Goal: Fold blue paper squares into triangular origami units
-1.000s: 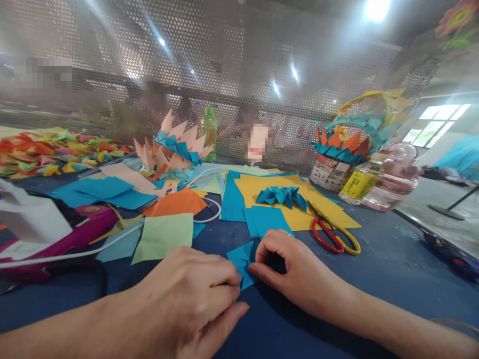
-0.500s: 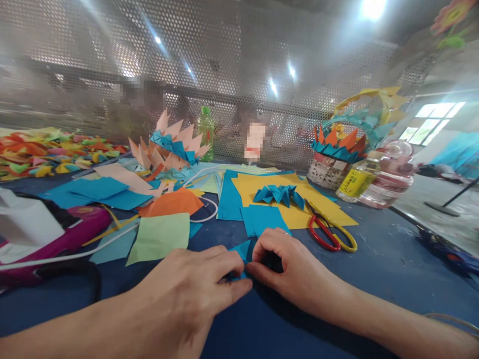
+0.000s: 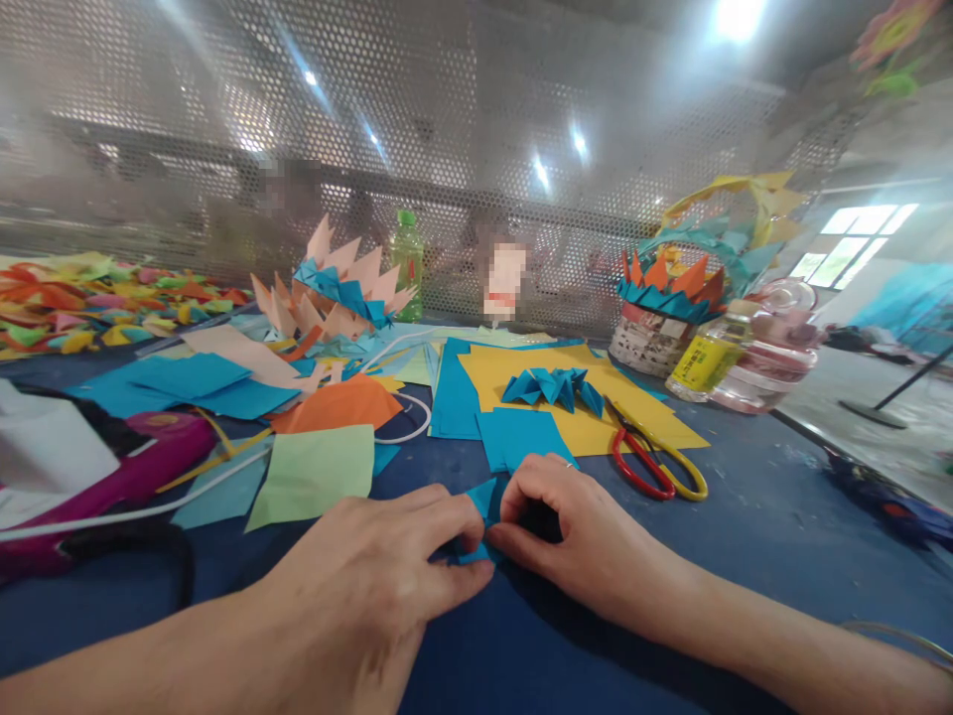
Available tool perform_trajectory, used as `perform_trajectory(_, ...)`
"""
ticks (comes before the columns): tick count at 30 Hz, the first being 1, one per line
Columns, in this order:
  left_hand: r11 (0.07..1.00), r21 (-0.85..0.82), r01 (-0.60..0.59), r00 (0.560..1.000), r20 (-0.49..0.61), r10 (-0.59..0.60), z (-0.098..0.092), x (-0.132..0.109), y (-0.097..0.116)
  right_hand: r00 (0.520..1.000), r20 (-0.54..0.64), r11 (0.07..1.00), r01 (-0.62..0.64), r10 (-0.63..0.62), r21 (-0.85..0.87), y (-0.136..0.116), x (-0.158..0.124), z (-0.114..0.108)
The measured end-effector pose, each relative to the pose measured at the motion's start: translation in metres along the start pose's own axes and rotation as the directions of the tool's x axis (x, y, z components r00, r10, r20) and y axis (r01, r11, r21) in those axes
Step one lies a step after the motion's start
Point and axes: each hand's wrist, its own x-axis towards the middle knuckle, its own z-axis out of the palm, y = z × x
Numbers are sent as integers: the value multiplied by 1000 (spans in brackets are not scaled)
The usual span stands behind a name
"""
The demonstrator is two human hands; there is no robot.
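Note:
Both my hands meet low in the middle of the dark blue table [image 3: 745, 516]. My left hand [image 3: 372, 586] and my right hand [image 3: 573, 536] pinch a small folded piece of blue paper [image 3: 480, 500] between their fingertips, pressing it against the tabletop. Most of the piece is hidden by my fingers; only an upper corner and a lower edge show. Just beyond it lies a blue paper square [image 3: 521, 437] on a yellow sheet [image 3: 588, 397], with a row of folded blue paper pieces [image 3: 555, 385] on top.
Red-and-yellow-handled scissors [image 3: 655, 465] lie right of the yellow sheet. Loose green [image 3: 317, 475], orange [image 3: 339, 405] and blue sheets lie left, beside a magenta tool [image 3: 126, 472] with a white cable. Paper crowns [image 3: 335, 293], a paper-topped basket [image 3: 659, 318], bottles [image 3: 707, 362] and a perforated metal screen stand behind.
The blue piece has been folded smaller and is now more covered by my fingers. My left fingertips slid right to meet my right hand's pinch.

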Motion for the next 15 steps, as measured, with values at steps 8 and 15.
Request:
perform_trajectory(8,994,-36,-103,995,-3,103,-2,2,-7,999,0,997,-49,49,58,5,-4,-3)
perform_trajectory(15,997,-13,-76,997,-13,76,-2,1,-3,998,40,994,-49,45,101,8,-6,-5)
